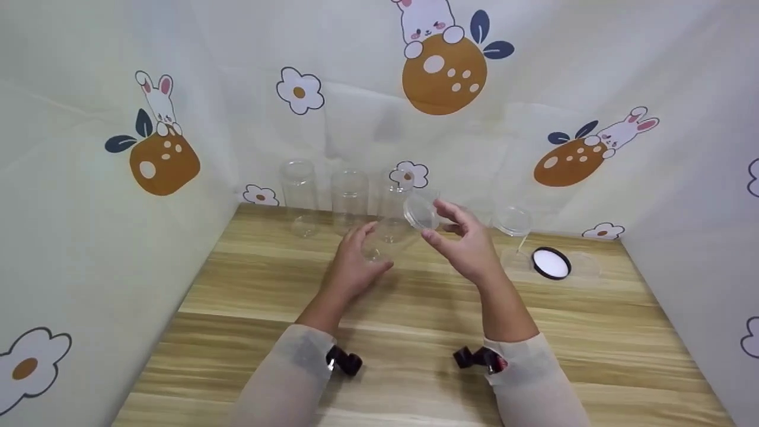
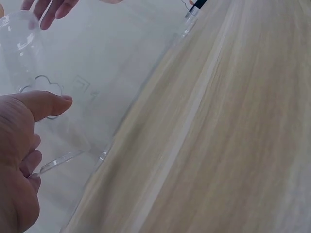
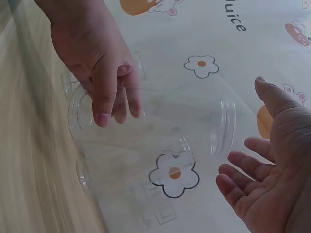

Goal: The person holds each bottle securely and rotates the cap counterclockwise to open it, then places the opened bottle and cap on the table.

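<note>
a clear, colourless jar is held tilted above the wooden table, its ribbed mouth turned towards the right hand. its smooth wall is see-through enough to show the backdrop's flower behind it. the left hand's thumb and fingers are clamped on the jar near its base; the right hand's fingers stand apart, loosely bent, just beside the mouth. three similar jars stand in a row by the backdrop. "juice" is readable on that cloth; faint squarish marks near the flower cannot be made out.
</note>
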